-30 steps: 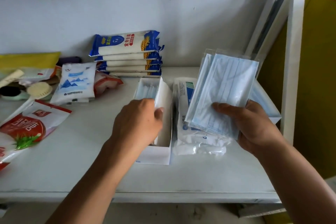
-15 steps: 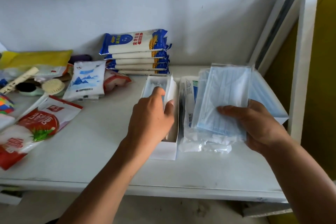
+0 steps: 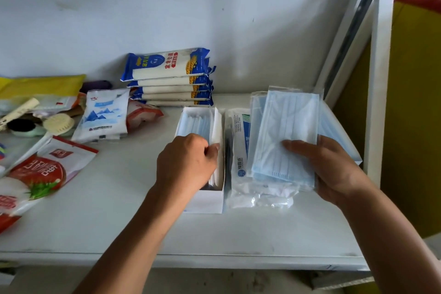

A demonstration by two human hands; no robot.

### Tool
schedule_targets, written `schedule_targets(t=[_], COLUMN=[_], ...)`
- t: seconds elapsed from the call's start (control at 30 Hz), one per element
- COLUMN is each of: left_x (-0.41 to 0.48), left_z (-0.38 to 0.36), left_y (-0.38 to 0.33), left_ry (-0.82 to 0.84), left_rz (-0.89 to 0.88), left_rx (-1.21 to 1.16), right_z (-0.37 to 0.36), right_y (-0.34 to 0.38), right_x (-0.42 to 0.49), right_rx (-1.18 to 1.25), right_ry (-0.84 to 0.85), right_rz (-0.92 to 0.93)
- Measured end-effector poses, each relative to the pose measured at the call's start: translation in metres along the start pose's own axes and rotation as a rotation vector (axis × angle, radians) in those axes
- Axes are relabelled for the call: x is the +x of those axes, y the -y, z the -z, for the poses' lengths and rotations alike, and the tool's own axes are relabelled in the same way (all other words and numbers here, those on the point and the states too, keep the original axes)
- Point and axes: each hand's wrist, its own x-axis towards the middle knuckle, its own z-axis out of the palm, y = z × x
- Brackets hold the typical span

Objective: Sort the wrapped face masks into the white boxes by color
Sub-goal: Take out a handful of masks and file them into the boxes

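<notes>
A narrow white box (image 3: 205, 199) stands open on the shelf, with several wrapped blue masks (image 3: 194, 124) upright inside it. My left hand (image 3: 186, 162) reaches into the box, its fingers curled on the masks and a white sheet along the right wall. My right hand (image 3: 331, 169) grips a stack of wrapped blue masks (image 3: 284, 136) tilted up over a clear plastic bag with a printed label (image 3: 241, 148). More blue masks (image 3: 334, 126) lie behind the stack; what holds them is hidden.
A pile of blue-and-white noodle packets (image 3: 167, 76) stands at the back wall. Food pouches, a brush and a red-and-white packet (image 3: 35, 174) crowd the left. The white shelf (image 3: 119, 210) ends at a front edge below my arms; a white post (image 3: 374, 79) bounds the right.
My left hand has slid further to the right side of the box, onto the masks near the white sheet. The right hand's stack has stayed raised, a little more upright than half a second ago.
</notes>
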Motion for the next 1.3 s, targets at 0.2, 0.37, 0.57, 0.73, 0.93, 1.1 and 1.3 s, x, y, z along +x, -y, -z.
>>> schedule_targets(t=[0.2, 0.37, 0.57, 0.73, 0.93, 1.1, 1.3], left_x=[0.001, 0.001, 0.003, 0.003, 0.0, 0.005, 0.003], left_z=[0.0, -0.003, 0.001, 0.019, 0.007, 0.003, 0.004], left_y=[0.002, -0.002, 0.005, 0.003, 0.003, 0.005, 0.003], left_ry=[0.067, -0.116, 0.008, -0.143, 0.078, 0.004, 0.017], left_rz=[-0.005, -0.032, 0.03, 0.008, -0.042, -0.057, -0.05], left_rx=[0.075, -0.063, -0.077, -0.129, -0.043, -0.024, 0.128], right_z=[0.013, 0.009, 0.014, 0.014, 0.014, 0.017, 0.018], right_y=[0.012, 0.008, 0.01, 0.01, 0.008, 0.007, 0.007], right_x=[0.001, 0.0, 0.001, 0.001, 0.001, 0.003, 0.002], right_rx=[0.022, 0.022, 0.015, 0.01, -0.004, -0.026, -0.028], right_ry=[0.011, 0.035, 0.015, 0.032, 0.031, 0.029, 0.039], right_rz=[0.024, 0.026, 0.022, 0.019, 0.021, 0.01, 0.007])
